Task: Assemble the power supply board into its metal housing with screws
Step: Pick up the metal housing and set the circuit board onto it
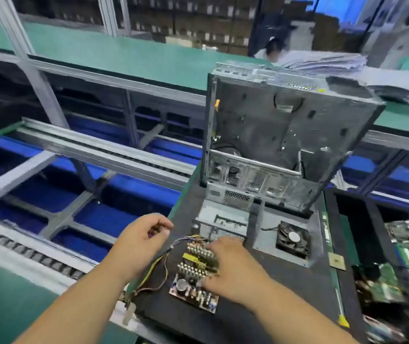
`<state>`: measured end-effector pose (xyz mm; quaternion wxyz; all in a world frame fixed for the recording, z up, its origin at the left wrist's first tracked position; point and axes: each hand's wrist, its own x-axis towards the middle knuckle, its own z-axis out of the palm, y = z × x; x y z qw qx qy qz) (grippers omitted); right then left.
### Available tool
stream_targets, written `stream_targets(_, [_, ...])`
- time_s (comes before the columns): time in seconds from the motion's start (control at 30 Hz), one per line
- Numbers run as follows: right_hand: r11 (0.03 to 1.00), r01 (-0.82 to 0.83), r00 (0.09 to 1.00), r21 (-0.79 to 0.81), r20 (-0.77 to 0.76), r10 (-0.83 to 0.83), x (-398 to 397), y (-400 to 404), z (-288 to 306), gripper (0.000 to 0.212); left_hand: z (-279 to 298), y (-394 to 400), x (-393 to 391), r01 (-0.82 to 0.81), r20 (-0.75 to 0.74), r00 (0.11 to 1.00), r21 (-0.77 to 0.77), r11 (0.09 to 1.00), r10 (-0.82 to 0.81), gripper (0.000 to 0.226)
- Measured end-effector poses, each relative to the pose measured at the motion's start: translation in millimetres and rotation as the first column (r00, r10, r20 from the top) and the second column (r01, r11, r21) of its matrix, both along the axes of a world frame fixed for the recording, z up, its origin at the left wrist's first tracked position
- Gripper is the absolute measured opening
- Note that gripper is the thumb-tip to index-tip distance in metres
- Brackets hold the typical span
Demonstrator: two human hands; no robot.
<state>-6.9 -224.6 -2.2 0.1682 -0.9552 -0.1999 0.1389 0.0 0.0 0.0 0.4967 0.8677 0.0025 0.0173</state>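
The power supply board (196, 274) is seen lying on the dark worktop (285, 294), at about 7 o'clock from the open metal housing (268, 234), just beside it and not yet inside. The right hand (233, 269) is laid over the board's right edge, its fingers curled on the heatsinks and the board grasped. The left hand (141, 242), at 10 o'clock from the board, is seen with fingertips pinched together near the wire bundle (158, 269); whether a strand is actually held cannot be told through the blur. A fan (292, 240) is mounted in the housing's right bay, at 3 o'clock from the board. A large computer case (282, 142) stands on edge behind, at 12 o'clock.

Several risks are judged likely. The trailing wires could be trapped under the board or snagged on the housing's perforated wall if not led clear. The board could be seated askew, so that screw holes would be missed. Pressure on the heatsink fins could bend components. No screws or driver can be made out.
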Motion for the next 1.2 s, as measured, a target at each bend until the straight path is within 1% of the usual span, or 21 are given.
stream_targets(0.13, [0.985,-0.033,0.995,-0.168,0.09,0.049,5.3,18.5,-13.7,0.06,-9.0,9.6,3.8,0.022,-0.08,0.997,-0.011,1.0,-0.023,0.024])
stream_targets(0.23, [0.975,-0.013,0.989,-0.223,0.139,0.045,10.1,20.0,-25.1,0.064,-16.4,15.4,6.3,0.018,-0.111,0.994,-0.016,1.0,-0.019,0.024])
stream_targets(0.3, [0.972,-0.019,0.988,-0.235,0.144,0.054,13.0,19.0,-28.0,0.066,-18.7,17.0,7.1,0.018,-0.116,0.993,-0.013,1.0,-0.019,0.023])
stream_targets(0.43, [0.978,-0.031,0.993,-0.206,0.107,0.055,20.3,17.3,-28.3,0.063,-23.2,11.3,7.5,0.013,-0.117,0.993,0.009,1.0,-0.012,0.023])
stream_targets(0.5, [0.986,-0.019,0.994,-0.164,0.105,0.037,21.2,15.2,-28.3,0.059,-26.5,7.7,8.0,0.025,-0.129,0.992,0.058,0.998,-0.018,0.02])
stream_targets(0.53, [0.99,-0.008,0.995,-0.138,0.101,0.022,20.5,13.4,-28.8,0.057,-28.4,6.2,7.3,0.054,-0.165,0.986,0.092,0.994,-0.038,0.021])
stream_targets(0.57, [0.993,-0.003,0.995,-0.117,0.098,0.014,18.9,11.5,-28.8,0.057,-30.0,4.5,6.2,0.092,-0.225,0.972,0.113,0.989,-0.065,0.027])
stream_targets(0.63, [0.996,-0.001,0.995,-0.088,0.095,0.009,15.4,5.7,-28.6,0.056,-33.9,1.6,2.8,0.144,-0.361,0.927,0.095,0.985,-0.101,0.038])
stream_targets(0.67, [0.997,-0.002,0.995,-0.076,0.098,0.01,13.6,1.3,-28.1,0.056,-35.8,0.1,0.8,0.155,-0.405,0.908,0.083,0.984,-0.108,0.038])
stream_targets(0.7, [0.998,0.002,0.995,-0.06,0.103,0.004,11.9,-3.9,-26.5,0.057,-37.3,-1.4,-1.6,0.165,-0.425,0.898,0.094,0.982,-0.11,0.033])
stream_targets(0.8, [1.0,0.009,0.993,-0.017,0.118,-0.007,6.8,-23.2,-19.5,0.062,-37.6,-8.0,-6.0,0.21,-0.39,0.913,0.19,0.959,-0.122,0.006])
stream_targets(0.93, [1.0,0.004,0.991,-0.016,0.134,-0.001,-3.7,-50.9,-8.5,0.064,-22.4,-25.9,-6.4,0.24,-0.31,0.933,0.153,0.959,-0.183,0.01])
stream_targets(1.07, [0.999,0.049,0.992,-0.022,0.117,-0.046,-15.5,-84.0,1.2,0.066,-8.6,-54.6,-2.9,0.287,-0.262,0.934,0.145,0.947,-0.243,0.009])
stream_targets(1.13, [0.996,0.074,0.991,-0.046,0.12,-0.068,-21.6,-102.9,4.5,0.065,-9.4,-73.6,-0.3,0.307,-0.261,0.928,0.13,0.943,-0.267,0.008])
stream_targets(1.2, [0.992,0.104,0.988,-0.068,0.123,-0.095,-27.1,-123.2,5.9,0.064,-12.2,-95.2,1.5,0.338,-0.278,0.913,0.103,0.935,-0.299,0.013])
